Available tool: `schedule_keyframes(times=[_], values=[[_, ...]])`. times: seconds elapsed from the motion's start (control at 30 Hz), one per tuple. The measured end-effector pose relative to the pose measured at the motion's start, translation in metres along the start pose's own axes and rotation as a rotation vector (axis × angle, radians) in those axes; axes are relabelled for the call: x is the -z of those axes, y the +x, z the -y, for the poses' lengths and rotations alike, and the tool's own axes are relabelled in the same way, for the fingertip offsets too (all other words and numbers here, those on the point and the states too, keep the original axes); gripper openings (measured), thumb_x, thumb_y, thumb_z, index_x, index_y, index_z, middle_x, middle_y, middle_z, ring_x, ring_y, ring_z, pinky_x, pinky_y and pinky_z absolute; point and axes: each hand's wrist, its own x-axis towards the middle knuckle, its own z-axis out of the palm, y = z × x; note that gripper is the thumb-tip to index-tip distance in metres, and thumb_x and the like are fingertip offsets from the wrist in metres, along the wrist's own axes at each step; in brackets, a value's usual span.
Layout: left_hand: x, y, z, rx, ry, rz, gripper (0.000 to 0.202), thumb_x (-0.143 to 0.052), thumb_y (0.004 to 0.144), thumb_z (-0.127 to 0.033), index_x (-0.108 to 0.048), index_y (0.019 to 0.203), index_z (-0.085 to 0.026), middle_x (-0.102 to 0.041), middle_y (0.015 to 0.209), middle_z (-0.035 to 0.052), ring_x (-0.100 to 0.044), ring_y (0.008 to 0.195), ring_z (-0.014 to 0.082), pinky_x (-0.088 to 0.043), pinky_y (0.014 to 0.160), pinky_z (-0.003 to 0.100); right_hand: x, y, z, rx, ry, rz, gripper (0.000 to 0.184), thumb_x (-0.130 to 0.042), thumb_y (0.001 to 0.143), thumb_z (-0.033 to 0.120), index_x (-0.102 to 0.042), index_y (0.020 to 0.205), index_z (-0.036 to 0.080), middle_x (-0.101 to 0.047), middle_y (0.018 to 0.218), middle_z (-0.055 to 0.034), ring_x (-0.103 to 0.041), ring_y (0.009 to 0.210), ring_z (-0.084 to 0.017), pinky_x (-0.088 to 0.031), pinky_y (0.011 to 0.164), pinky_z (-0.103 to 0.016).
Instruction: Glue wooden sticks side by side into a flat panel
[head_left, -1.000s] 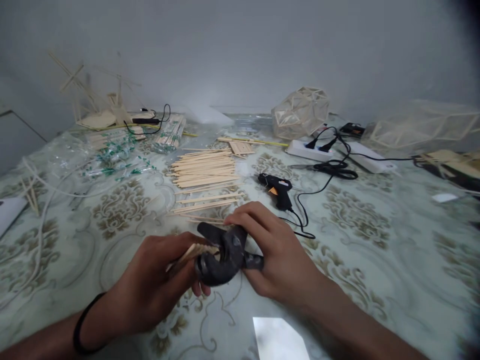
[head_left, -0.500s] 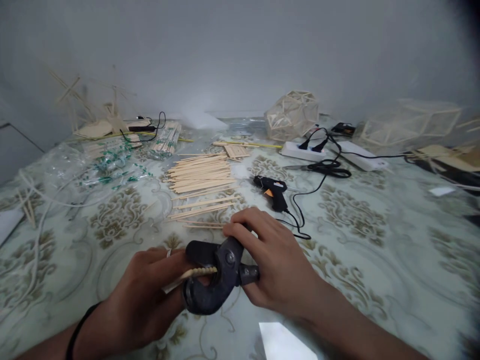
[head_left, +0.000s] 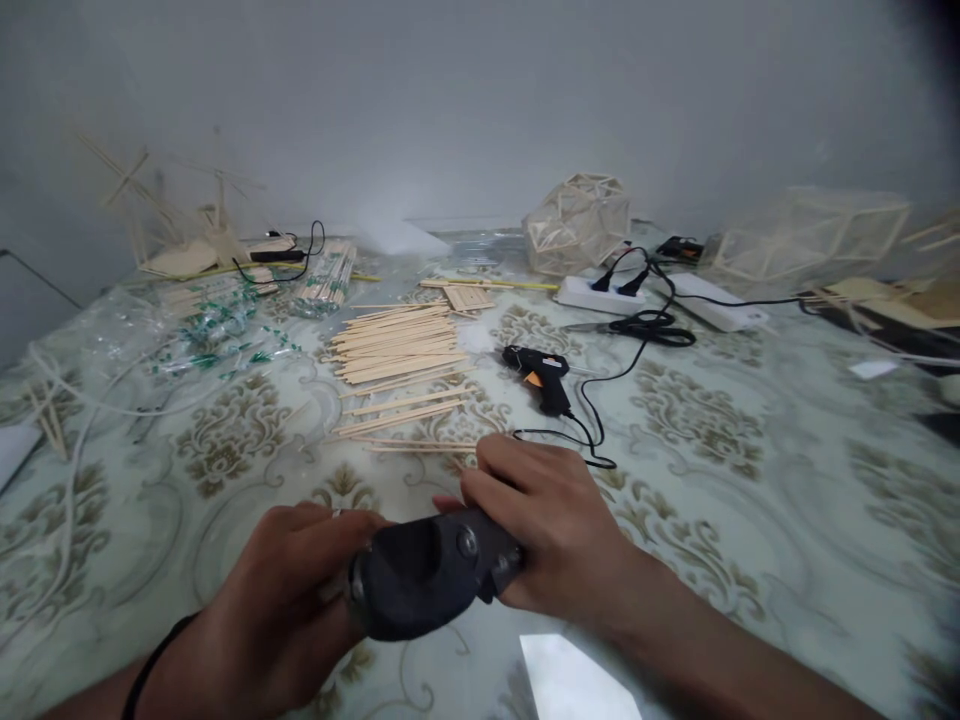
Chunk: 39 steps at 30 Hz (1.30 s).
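Observation:
My right hand [head_left: 559, 525] is wrapped around the handles of a black ratchet-type pipe cutter [head_left: 424, 575], whose curved jaw points left and whose blade is down against it. At the jaw's left end, my left hand [head_left: 281, 590] is closed, with a ring on one finger and a dark band on its wrist. A row of thin wooden sticks showed between its fingers half a second ago; the cutter head now hides them. Beyond my hands lies a spread of wooden sticks [head_left: 397, 345], with a few loose sticks [head_left: 409, 412] nearer to me.
A black glue gun [head_left: 546, 378] lies right of the sticks, its cord looping to a white power strip [head_left: 600, 294]. Black-handled scissors [head_left: 649, 328] sit beside it. Stick-frame models [head_left: 577, 225] stand along the back. Plastic wrappers [head_left: 217, 330] cover the left; white paper [head_left: 574, 675] is in front.
The cutter's blade has swung down onto its curved jaw, covering the gap where the stick ends showed. My right hand has squeezed the handles and shifted slightly right.

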Motion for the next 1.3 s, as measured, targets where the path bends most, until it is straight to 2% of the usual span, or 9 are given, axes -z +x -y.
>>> schedule_keyframes(times=[0.1, 0.2, 0.33, 0.47, 0.67, 0.93, 1.03, 1.2, 1.3], values=[[0.000, 0.006, -0.006, -0.034, -0.032, 0.074, 0.036, -0.058, 0.109, -0.048, -0.078, 0.089, -0.026, -0.081, 0.075, 0.0011, -0.076, 0.065, 0.0156, -0.056, 0.063, 0.023, -0.002, -0.001, -0.002, -0.002, 0.077, -0.001, 0.025, -0.060, 0.091, 0.016, -0.050, 0.069, 0.023, -0.046, 0.065, 0.0035, -0.039, 0.054, -0.013, -0.026, 0.050, -0.031], [-0.005, 0.012, -0.007, 0.100, -0.209, 0.054, 0.036, -0.057, 0.110, -0.044, -0.078, 0.092, -0.022, -0.082, 0.073, 0.0017, -0.079, 0.065, 0.0143, -0.060, 0.065, 0.020, -0.004, 0.001, -0.009, -0.042, 0.168, -0.042, 0.018, -0.058, 0.082, 0.015, -0.047, 0.071, 0.025, -0.048, 0.064, 0.0039, -0.044, 0.054, -0.014, -0.031, 0.050, -0.029], [-0.014, 0.018, -0.003, 0.309, -0.467, -0.012, 0.034, -0.064, 0.107, -0.046, -0.075, 0.092, -0.018, -0.080, 0.067, 0.0034, -0.076, 0.055, 0.0145, -0.061, 0.056, 0.019, -0.002, 0.004, -0.021, -0.182, 0.239, -0.136, 0.016, -0.058, 0.093, 0.015, -0.052, 0.082, 0.025, -0.056, 0.071, 0.0021, -0.055, 0.062, -0.016, -0.042, 0.057, -0.030], [-0.017, 0.021, 0.000, 0.393, -0.558, -0.039, 0.042, -0.068, 0.102, -0.055, -0.072, 0.085, -0.017, -0.078, 0.064, 0.0027, -0.076, 0.054, 0.0152, -0.060, 0.053, 0.020, -0.002, 0.004, -0.027, -0.281, 0.268, -0.157, 0.016, -0.057, 0.101, 0.019, -0.056, 0.087, 0.024, -0.058, 0.073, 0.0023, -0.058, 0.065, -0.017, -0.047, 0.062, -0.031], [-0.018, 0.022, 0.004, 0.433, -0.617, -0.043, 0.043, -0.069, 0.101, -0.057, -0.070, 0.087, -0.016, -0.076, 0.063, 0.0016, -0.075, 0.053, 0.0155, -0.060, 0.053, 0.021, -0.008, 0.001, -0.031, -0.293, 0.278, -0.137, 0.011, -0.061, 0.098, 0.018, -0.061, 0.090, 0.025, -0.069, 0.084, -0.0010, -0.065, 0.076, -0.021, -0.051, 0.069, -0.035], [-0.018, 0.023, 0.007, 0.444, -0.677, -0.061, 0.041, -0.071, 0.099, -0.057, -0.069, 0.095, -0.016, -0.073, 0.067, -0.0011, -0.073, 0.050, 0.0139, -0.057, 0.048, 0.020, -0.009, 0.000, -0.031, -0.311, 0.277, -0.129, 0.011, -0.061, 0.101, 0.020, -0.063, 0.091, 0.025, -0.072, 0.086, -0.0015, -0.068, 0.078, -0.022, -0.053, 0.069, -0.035], [-0.017, 0.023, 0.008, 0.442, -0.678, -0.056, 0.041, -0.070, 0.100, -0.056, -0.069, 0.092, -0.016, -0.074, 0.069, 0.0000, -0.073, 0.050, 0.0138, -0.057, 0.047, 0.020, -0.010, 0.000, -0.030, -0.312, 0.271, -0.118, 0.011, -0.061, 0.099, 0.018, -0.064, 0.092, 0.025, -0.074, 0.088, -0.0019, -0.070, 0.080, -0.022, -0.054, 0.070, -0.035], [-0.017, 0.023, 0.010, 0.434, -0.678, -0.032, 0.043, -0.069, 0.102, -0.055, -0.067, 0.087, -0.015, -0.074, 0.064, 0.0004, -0.072, 0.050, 0.0126, -0.057, 0.049, 0.018, -0.011, 0.000, -0.028, -0.307, 0.252, -0.083, 0.010, -0.061, 0.100, 0.018, -0.064, 0.092, 0.024, -0.072, 0.081, -0.0001, -0.068, 0.072, -0.019, -0.051, 0.063, -0.031], [-0.016, 0.023, 0.009, 0.430, -0.677, -0.021, 0.040, -0.067, 0.104, -0.053, -0.067, 0.089, -0.016, -0.075, 0.065, 0.0005, -0.072, 0.051, 0.0122, -0.056, 0.050, 0.018, -0.010, 0.000, -0.028, -0.254, 0.235, -0.037, 0.010, -0.063, 0.095, 0.015, -0.063, 0.091, 0.024, -0.069, 0.078, 0.0002, -0.067, 0.069, -0.019, -0.051, 0.062, -0.031]])
